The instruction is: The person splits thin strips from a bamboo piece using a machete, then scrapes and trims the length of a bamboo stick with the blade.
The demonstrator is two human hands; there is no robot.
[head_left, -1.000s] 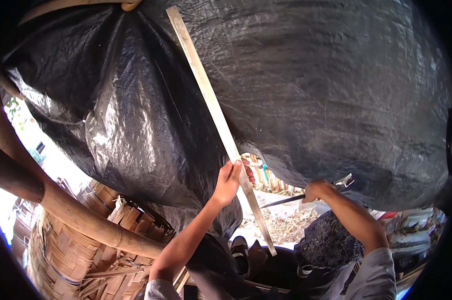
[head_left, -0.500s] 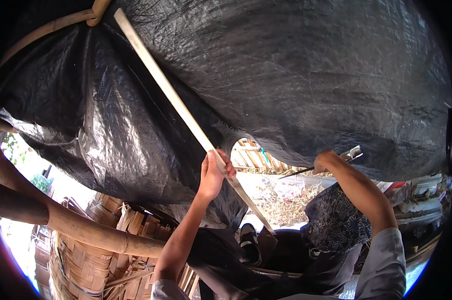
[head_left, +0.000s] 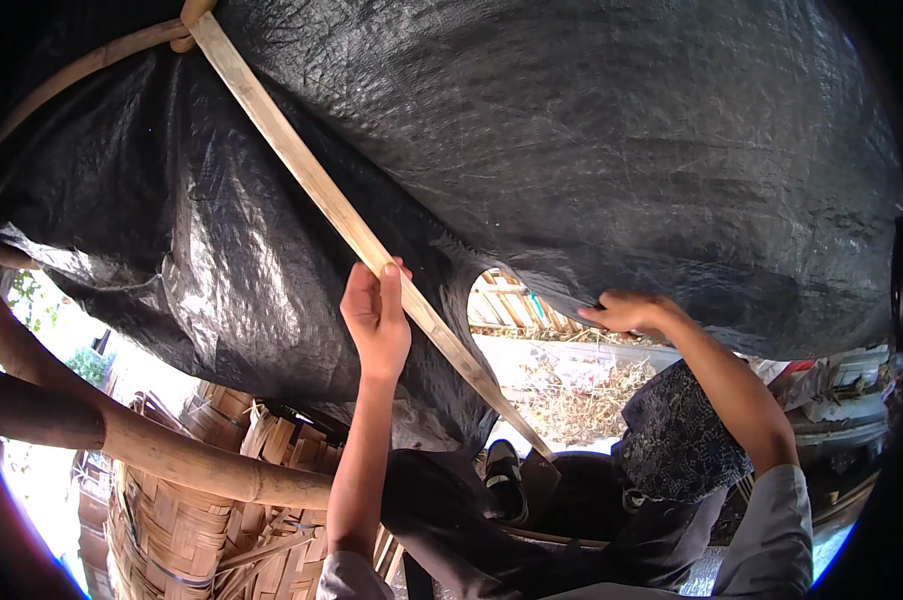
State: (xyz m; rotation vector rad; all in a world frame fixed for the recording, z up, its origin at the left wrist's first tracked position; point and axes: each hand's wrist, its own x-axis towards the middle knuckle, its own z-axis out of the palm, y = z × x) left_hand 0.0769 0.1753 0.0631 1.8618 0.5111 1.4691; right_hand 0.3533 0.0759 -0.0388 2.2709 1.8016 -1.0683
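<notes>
My left hand (head_left: pixel 376 320) is closed round a long, flat pale bamboo strip (head_left: pixel 311 180), thumb on its face. The strip slants from the upper left down to the right, its low end by a dark block between my feet. To the right, my right hand (head_left: pixel 626 311) is closed, apart from the strip. The knife it gripped is now nearly hidden by the fingers, with only a dull grey bit showing at the fingertips. A dark patterned cloth (head_left: pixel 681 430) lies over my right leg.
Black plastic sheeting (head_left: pixel 611 150) hangs across the upper view. Bamboo poles (head_left: pixel 211 468) cross at the left, above woven bamboo baskets (head_left: pixel 171 520). My shoe (head_left: pixel 505 480) rests near the strip's low end. Dry plant litter (head_left: pixel 571 400) lies beyond, and stacked containers (head_left: pixel 856 370) stand at right.
The strip has turned to show its broad face, and its upper end has shifted left. My left hand has moved up and left along it. My right hand moved left, turning the knife out of sight.
</notes>
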